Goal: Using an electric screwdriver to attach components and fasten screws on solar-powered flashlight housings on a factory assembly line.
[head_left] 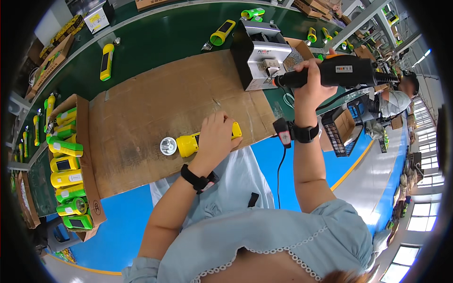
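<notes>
My left hand [218, 133] is closed around a yellow flashlight [188, 145] lying on the cardboard sheet [141, 101]. Beside the flashlight's front end rests a clear and silver reflector cup [168, 146], apart from it. My right hand [312, 89] grips a black electric screwdriver [347, 70] held level, its orange-ringed tip at the metal outlet of a black and silver screw feeder [266, 59]. Whether a screw sits on the tip is too small to tell.
A carton [96, 198] at the left holds several yellow and green flashlights. Others, such as one yellow flashlight [107, 61], lie on the green bench [155, 35]. A black crate [339, 132] stands at the right, near a seated co-worker [394, 101]. The screwdriver's cable trails rightward.
</notes>
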Available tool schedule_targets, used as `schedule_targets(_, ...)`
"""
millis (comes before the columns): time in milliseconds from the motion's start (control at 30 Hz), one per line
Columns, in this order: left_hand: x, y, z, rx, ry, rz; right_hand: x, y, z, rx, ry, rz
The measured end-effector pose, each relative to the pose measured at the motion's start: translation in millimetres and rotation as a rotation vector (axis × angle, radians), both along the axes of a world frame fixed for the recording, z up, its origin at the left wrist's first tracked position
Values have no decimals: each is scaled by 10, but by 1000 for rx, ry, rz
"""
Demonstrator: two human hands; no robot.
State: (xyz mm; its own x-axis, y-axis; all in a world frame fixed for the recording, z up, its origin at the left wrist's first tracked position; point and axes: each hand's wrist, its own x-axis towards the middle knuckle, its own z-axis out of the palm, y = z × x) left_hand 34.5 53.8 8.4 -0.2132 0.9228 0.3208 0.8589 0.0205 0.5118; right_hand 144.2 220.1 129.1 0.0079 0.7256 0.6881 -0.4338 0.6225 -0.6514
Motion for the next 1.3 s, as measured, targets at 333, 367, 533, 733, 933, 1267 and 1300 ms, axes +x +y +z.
schedule_targets(333, 41, 5, -29, 15, 42, 21, -202, 629, -37, -22, -159, -53)
schedule_targets(367, 28, -2, 6, -15, 6, 24, -222, 639, -1, -46, -191, -47)
schedule_targets(533, -146, -276, 259, 230, -95, 74, -254, 603, 32, -156, -264, 127)
schedule_targets(733, -522, -865, 260, 5, 50, 99, -41, -394, -100, -281, -27, 413)
schedule_targets(933, -490, -763, -32, 88, -54, 99, -296, -1192, -253, -226, -64, 648)
schedule_targets(1267, -426, -735, -95, 201, -94, 130, -435, -1364, -382, -200, -231, 640)
schedule_targets(1300, -434, -740, -94, 202, -95, 134, -444, -1364, -389, -199, -233, 644)
